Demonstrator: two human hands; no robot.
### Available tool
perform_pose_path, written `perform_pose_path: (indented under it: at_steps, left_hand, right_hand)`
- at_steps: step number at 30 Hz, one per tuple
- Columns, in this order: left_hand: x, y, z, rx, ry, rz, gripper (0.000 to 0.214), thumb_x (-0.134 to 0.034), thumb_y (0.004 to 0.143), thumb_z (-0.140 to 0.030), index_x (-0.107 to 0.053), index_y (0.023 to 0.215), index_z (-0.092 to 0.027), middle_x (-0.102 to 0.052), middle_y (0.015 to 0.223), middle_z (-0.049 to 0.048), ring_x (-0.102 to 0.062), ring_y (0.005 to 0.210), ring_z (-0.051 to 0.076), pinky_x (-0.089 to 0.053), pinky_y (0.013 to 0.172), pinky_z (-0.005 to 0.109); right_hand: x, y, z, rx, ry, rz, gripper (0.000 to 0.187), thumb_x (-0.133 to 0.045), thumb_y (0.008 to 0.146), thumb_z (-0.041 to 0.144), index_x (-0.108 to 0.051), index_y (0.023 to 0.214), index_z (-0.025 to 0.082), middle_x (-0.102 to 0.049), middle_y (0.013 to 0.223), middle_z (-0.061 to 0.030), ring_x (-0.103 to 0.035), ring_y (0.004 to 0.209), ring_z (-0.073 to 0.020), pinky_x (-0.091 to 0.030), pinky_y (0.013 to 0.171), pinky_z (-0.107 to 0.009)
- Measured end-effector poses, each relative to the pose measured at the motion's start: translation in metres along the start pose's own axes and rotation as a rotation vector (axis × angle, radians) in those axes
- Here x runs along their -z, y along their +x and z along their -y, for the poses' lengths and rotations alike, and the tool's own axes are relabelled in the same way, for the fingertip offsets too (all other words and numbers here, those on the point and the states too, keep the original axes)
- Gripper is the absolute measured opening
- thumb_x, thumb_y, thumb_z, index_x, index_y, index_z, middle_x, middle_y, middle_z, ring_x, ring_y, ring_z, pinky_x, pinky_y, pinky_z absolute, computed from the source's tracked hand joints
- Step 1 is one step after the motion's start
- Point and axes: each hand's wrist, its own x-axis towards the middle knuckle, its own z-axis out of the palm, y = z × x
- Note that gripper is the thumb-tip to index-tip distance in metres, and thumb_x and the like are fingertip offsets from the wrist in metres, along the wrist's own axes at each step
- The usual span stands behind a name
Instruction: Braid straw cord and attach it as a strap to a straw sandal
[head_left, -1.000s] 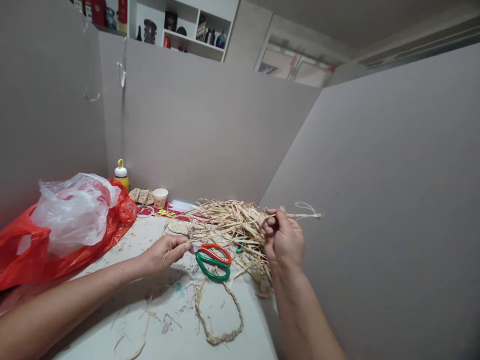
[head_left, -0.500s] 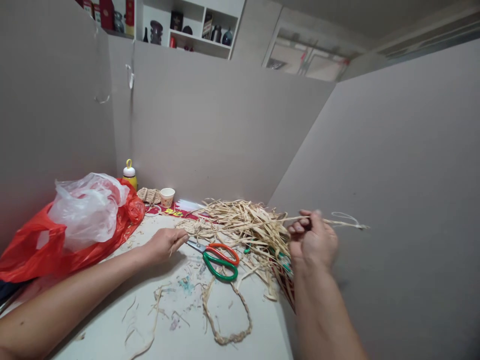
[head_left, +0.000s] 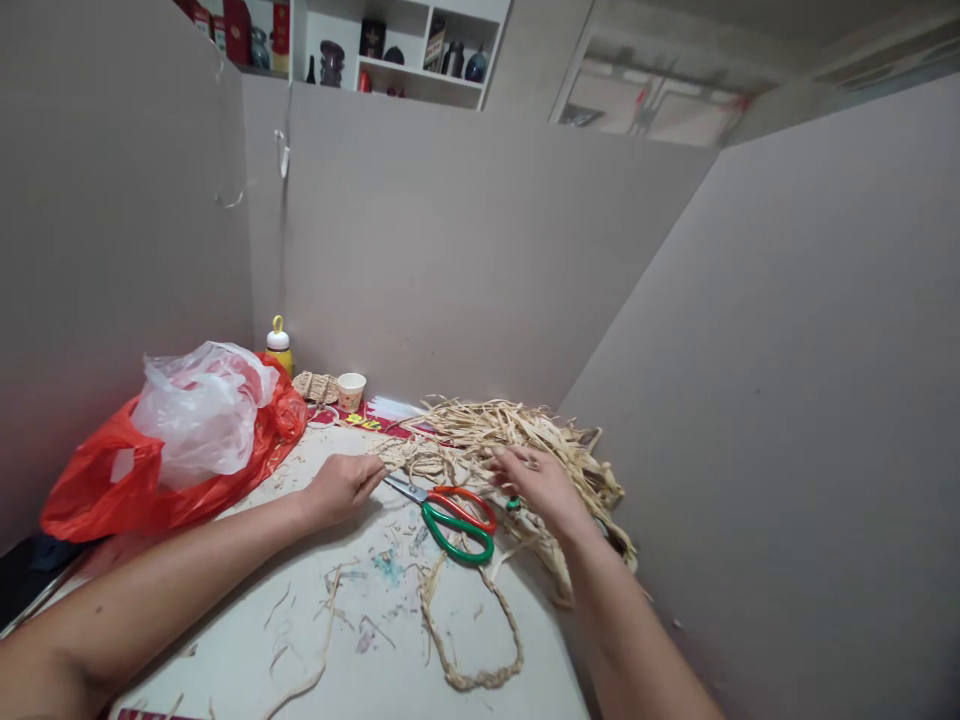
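Note:
A heap of pale straw strips (head_left: 517, 440) lies at the back right of the white table (head_left: 390, 650). My right hand (head_left: 534, 482) rests on that heap, fingers spread and reaching among the strips. My left hand (head_left: 343, 487) lies on the table with its fingers curled, fingertips by the blade tips of scissors (head_left: 454, 515) with one red and one green handle. A braided straw loop (head_left: 476, 640) lies on the table in front of the scissors. A small braided piece (head_left: 409, 458) sits between my hands.
A red plastic bag (head_left: 112, 490) with a clear bag (head_left: 202, 410) on it fills the left side. A yellow bottle (head_left: 280, 345), a woven piece (head_left: 315, 385) and a paper cup (head_left: 350, 391) stand at the back. Grey partition walls close in on three sides.
My right hand, which held a strand out to the right above the heap, has come down and left onto the straw heap. My left hand has stayed by the scissors.

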Motion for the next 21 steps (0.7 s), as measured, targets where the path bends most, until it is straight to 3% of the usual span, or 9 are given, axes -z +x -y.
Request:
perform_pose_path:
  at_steps: [2, 4, 6, 8, 10, 13, 16, 21]
  left_hand:
    - [-0.001, -0.001, -0.002, -0.04, 0.004, 0.007, 0.027, -0.037, 0.093, -0.024, -0.048, 0.07, -0.019, -0.054, 0.061, -0.0011, -0.046, 0.055, 0.012, -0.03, 0.055, 0.023]
    - [-0.003, -0.003, -0.003, -0.079, 0.005, 0.015, 0.024, -0.039, 0.092, -0.021, -0.048, 0.07, -0.019, -0.053, 0.059, -0.0016, -0.045, 0.053, 0.012, -0.029, 0.054, 0.024]
    - [-0.004, -0.004, -0.005, -0.117, 0.003, 0.026, 0.021, -0.042, 0.089, -0.019, -0.046, 0.068, -0.02, -0.051, 0.055, -0.0025, -0.043, 0.049, 0.012, -0.026, 0.051, 0.024]
    - [-0.005, -0.006, -0.007, -0.159, -0.002, 0.036, 0.02, -0.045, 0.085, -0.017, -0.044, 0.066, -0.02, -0.049, 0.053, -0.0033, -0.041, 0.047, 0.012, -0.024, 0.049, 0.025]
    - [-0.004, -0.007, -0.009, -0.202, -0.008, 0.044, 0.018, -0.047, 0.083, -0.016, -0.044, 0.066, -0.02, -0.049, 0.053, -0.0037, -0.041, 0.046, 0.012, -0.024, 0.049, 0.025]
    - [-0.003, -0.008, -0.01, -0.263, -0.017, 0.054, 0.017, -0.046, 0.082, -0.015, -0.043, 0.066, -0.02, -0.049, 0.054, -0.004, -0.042, 0.048, 0.011, -0.028, 0.051, 0.024]
    - [-0.003, -0.006, -0.005, -0.274, -0.008, 0.04, 0.018, -0.045, 0.085, -0.018, -0.044, 0.067, -0.02, -0.05, 0.056, -0.0031, -0.044, 0.051, 0.011, -0.031, 0.053, 0.024]
    - [0.001, -0.001, 0.009, -0.185, 0.026, -0.015, 0.018, -0.04, 0.083, -0.014, -0.043, 0.067, -0.02, -0.049, 0.058, -0.0009, -0.042, 0.052, 0.014, -0.029, 0.053, 0.026]
  right_hand:
    - [-0.019, -0.011, 0.006, 0.098, -0.08, -0.038, 0.051, -0.071, 0.07, 0.041, -0.062, 0.114, 0.016, -0.072, 0.096, -0.0129, -0.068, 0.076, -0.0248, -0.054, 0.069, -0.038]
    - [-0.031, -0.023, 0.013, 0.358, -0.254, -0.138, 0.077, -0.067, 0.076, 0.04, -0.035, 0.142, 0.018, -0.063, 0.119, -0.0146, -0.064, 0.096, -0.0265, -0.05, 0.084, -0.042]
    - [-0.039, -0.036, 0.018, 0.667, -0.441, -0.169, 0.084, -0.061, 0.082, 0.038, -0.013, 0.149, 0.021, -0.054, 0.131, -0.0151, -0.057, 0.111, -0.0271, -0.045, 0.093, -0.044]
    - [-0.047, -0.047, 0.019, 0.873, -0.624, -0.038, 0.079, -0.058, 0.085, 0.037, -0.014, 0.149, 0.022, -0.049, 0.137, -0.0145, -0.049, 0.122, -0.0278, -0.04, 0.099, -0.045]
    - [-0.057, -0.052, 0.013, 0.903, -0.8, 0.208, 0.063, -0.056, 0.086, 0.036, -0.032, 0.143, 0.021, -0.055, 0.131, -0.0135, -0.05, 0.119, -0.028, -0.039, 0.098, -0.044]
    - [-0.069, -0.052, -0.002, 0.801, -0.935, 0.455, 0.022, -0.049, 0.09, 0.03, -0.063, 0.104, 0.02, -0.07, 0.092, -0.0073, -0.063, 0.084, -0.0205, -0.046, 0.076, -0.03]
    - [-0.071, -0.044, -0.009, 0.788, -0.974, 0.452, 0.029, -0.042, 0.093, 0.026, -0.058, 0.07, 0.02, -0.064, 0.067, -0.0021, -0.057, 0.062, -0.0146, -0.039, 0.058, -0.023]
    - [-0.052, -0.026, 0.024, 0.833, -1.068, 0.385, 0.034, -0.04, 0.092, 0.033, -0.05, 0.062, 0.021, -0.057, 0.058, -0.0016, -0.046, 0.051, -0.0134, -0.028, 0.052, -0.025]
